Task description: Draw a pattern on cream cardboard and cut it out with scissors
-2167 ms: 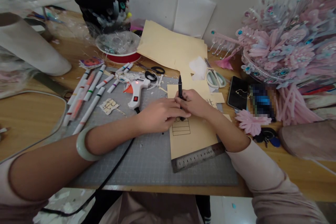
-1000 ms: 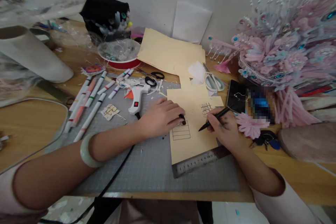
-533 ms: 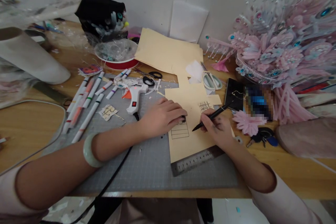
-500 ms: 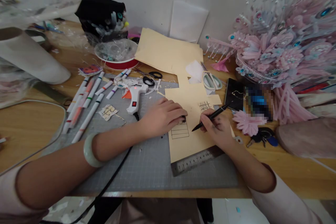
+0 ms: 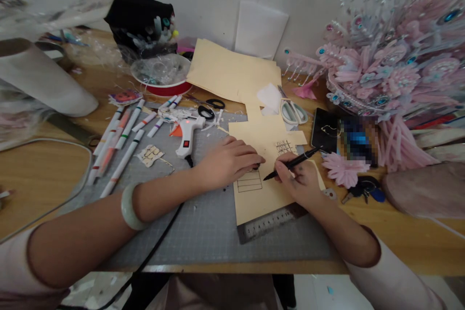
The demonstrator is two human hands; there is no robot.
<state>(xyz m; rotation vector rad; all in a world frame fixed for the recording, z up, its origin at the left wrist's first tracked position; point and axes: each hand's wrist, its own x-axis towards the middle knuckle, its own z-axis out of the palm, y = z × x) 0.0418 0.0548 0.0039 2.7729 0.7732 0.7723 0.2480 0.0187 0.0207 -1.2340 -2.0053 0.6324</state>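
1. The worktop (image 5: 410,240) stretched beneath and around both hands.
2. A gray cutting mat (image 5: 203,232) lay on it, under the hands and toward the wearer from them.
3. The left forearm (image 5: 163,191), ringed by a pale bangle (image 5: 131,207), slanted forward and inward, stretched long; its left hand (image 5: 230,162) was palm down, fingers loosely curved and close together, tips bent over the sheet.
4. The right forearm (image 5: 341,223) angled inward, sleeve above the wrist; its right hand (image 5: 300,179) was curled narrowly, thumb and fingers pinching a black pen (image 5: 305,156).
5. The tan card sheet (image 5: 271,201) lay under both hands, reaching forward and nearer than them.
6. A metal ruler (image 5: 269,224) lay along the sheet's near edge, one end close to the right wrist.
7. The pen leaned back over the right hand, tip between the hands; contact with the card could not be told.
8. A lined box drawing (image 5: 249,184) showed just nearer than the left fingertips.
9. Something small and dark (image 5: 256,167) showed beneath those fingertips; whether they gripped it was unclear.
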